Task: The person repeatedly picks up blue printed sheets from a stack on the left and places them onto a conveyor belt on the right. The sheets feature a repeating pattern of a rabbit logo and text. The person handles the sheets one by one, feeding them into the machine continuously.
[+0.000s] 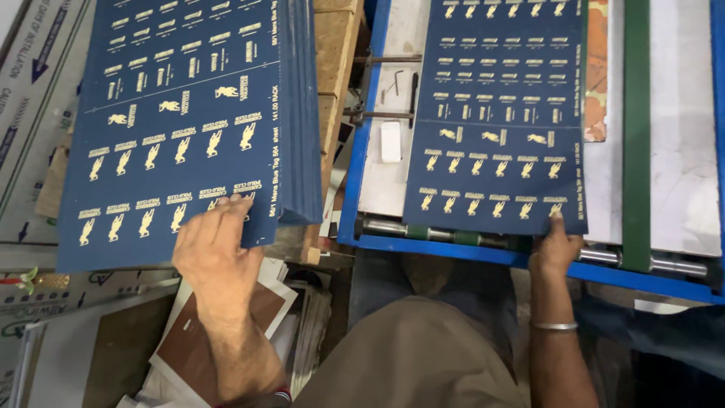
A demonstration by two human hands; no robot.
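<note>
A thick stack of dark blue printed sheets (189,113) with gold figures lies at the left. My left hand (215,242) rests on its near edge, fingers on top of the uppermost sheet. A single matching blue sheet (498,113) lies on the white bed of a blue-framed machine (393,245) at the right. My right hand (555,245) pinches that sheet's near right corner, thumb on top. A metal bangle (553,326) circles that wrist.
A green belt (636,136) runs over a metal roller (680,264) on the machine's right side. A small white block (390,141) and hex key (394,81) lie on the bed. Brown and white sheets (189,340) pile below the stack. Wooden blocks (332,68) stand between stack and machine.
</note>
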